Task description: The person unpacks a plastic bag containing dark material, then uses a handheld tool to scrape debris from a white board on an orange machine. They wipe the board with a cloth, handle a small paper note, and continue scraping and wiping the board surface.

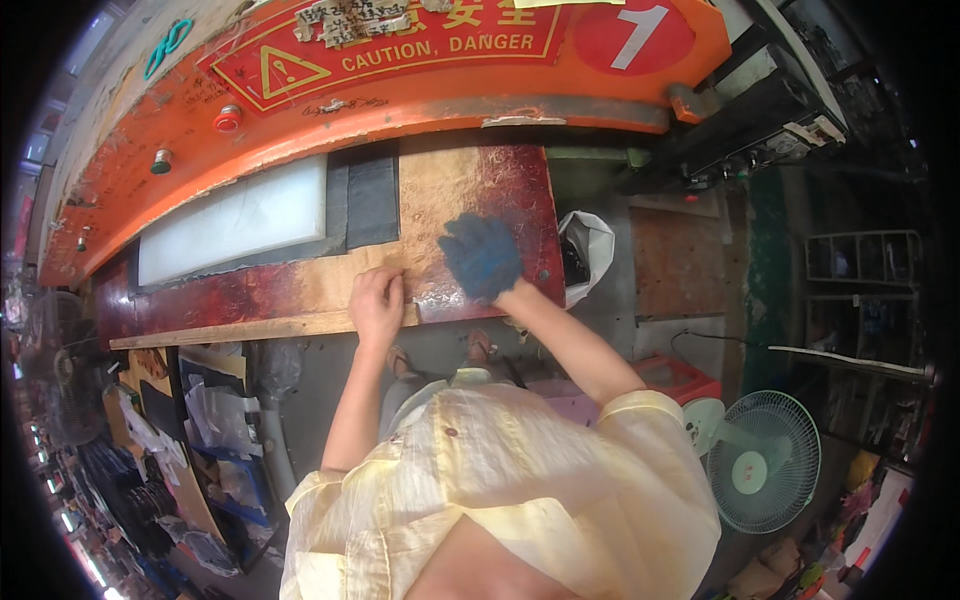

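One tabletop (pixel 440 180), red, worn tan | left hand (pixel 377 305) curled, grip unclear | right hand (pixel 482 258) spread

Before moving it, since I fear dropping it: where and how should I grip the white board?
Probably by the right end of the white board, coming from the front right, the bare left hand's side. It lies flat with that end exposed, while the orange beam runs beyond its far edge.

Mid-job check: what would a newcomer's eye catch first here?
Probably the orange machine beam curving across the top, with its red warning sign. Next, perhaps, the blue-gloved right hand at the worn tabletop's right end, and the bright white slab lying toward its left.
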{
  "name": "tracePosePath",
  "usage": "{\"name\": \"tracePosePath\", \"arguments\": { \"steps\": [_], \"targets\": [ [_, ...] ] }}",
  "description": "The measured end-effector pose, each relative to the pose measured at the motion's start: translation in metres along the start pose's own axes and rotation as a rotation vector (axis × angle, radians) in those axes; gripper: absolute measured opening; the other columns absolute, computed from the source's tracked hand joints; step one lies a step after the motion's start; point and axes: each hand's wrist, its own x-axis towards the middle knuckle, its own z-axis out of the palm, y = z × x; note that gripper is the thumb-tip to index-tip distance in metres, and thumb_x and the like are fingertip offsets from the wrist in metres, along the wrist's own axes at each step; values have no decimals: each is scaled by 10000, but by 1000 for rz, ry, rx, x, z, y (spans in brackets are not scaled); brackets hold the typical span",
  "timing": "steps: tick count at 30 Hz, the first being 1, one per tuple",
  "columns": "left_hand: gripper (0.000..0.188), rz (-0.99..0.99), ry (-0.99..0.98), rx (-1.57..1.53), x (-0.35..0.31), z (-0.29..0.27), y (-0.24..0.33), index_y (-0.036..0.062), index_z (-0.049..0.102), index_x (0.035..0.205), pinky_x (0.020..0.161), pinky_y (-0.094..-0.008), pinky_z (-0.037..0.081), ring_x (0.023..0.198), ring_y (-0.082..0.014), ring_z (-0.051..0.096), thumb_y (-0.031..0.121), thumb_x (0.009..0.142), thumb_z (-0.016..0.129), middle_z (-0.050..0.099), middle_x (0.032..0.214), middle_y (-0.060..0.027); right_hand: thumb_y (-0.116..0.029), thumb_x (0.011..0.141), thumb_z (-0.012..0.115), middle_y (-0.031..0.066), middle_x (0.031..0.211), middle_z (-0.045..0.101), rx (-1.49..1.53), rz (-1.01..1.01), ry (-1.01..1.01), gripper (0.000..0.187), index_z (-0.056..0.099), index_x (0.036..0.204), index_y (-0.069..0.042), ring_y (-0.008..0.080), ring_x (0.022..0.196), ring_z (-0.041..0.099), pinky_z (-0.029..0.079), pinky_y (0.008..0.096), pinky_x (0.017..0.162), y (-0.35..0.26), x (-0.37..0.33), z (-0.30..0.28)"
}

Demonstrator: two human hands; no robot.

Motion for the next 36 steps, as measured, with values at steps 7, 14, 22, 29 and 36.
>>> {"name": "tracePosePath", "arguments": {
  "steps": [7,14,22,29,36],
  "targets": [
    [51,12,3,-6,-2,3,-1,81,682,822,705,-380,487,801,-280,602,112,791,654,652,821,-75,-141,775,528,96,692,586,-123,251,81,112,609,701,-116,268,651,591,452,409,565,57,-51,-43],
    [60,-13,-13,34,-7,1,-3,113,672,806,664,-387,506,777,-263,624,153,781,635,647,795,-58,-292,922,469,163,1065,641,-164,940,-365,315,630,1116,-104,367,988,598,473,430,820,112,-120,-33],
    [121,-76,-128,-51,-14,-6,-3,153,654,773,610,-386,508,725,-257,639,256,713,672,627,799,-41,-178,917,550,110,909,657,600,986,187,202,634,1047,-49,172,771,627,501,279,667,75,-68,-63],
    [201,16,-358,-275,-36,-38,-15,180,686,887,734,-404,502,856,-256,630,277,713,665,676,911,-27,-222,926,574,94,961,669,1049,856,-288,317,602,1177,-31,139,721,628,511,263,599,-96,40,-28],
    [170,-62,95,-355,-52,-179,-198,61,669,958,846,-389,490,930,-266,620,122,801,652,649,1007,-96,-261,917,584,48,906,644,988,1005,-95,404,558,1262,-53,119,703,588,476,257,576,-199,73,69]
  ]
}}
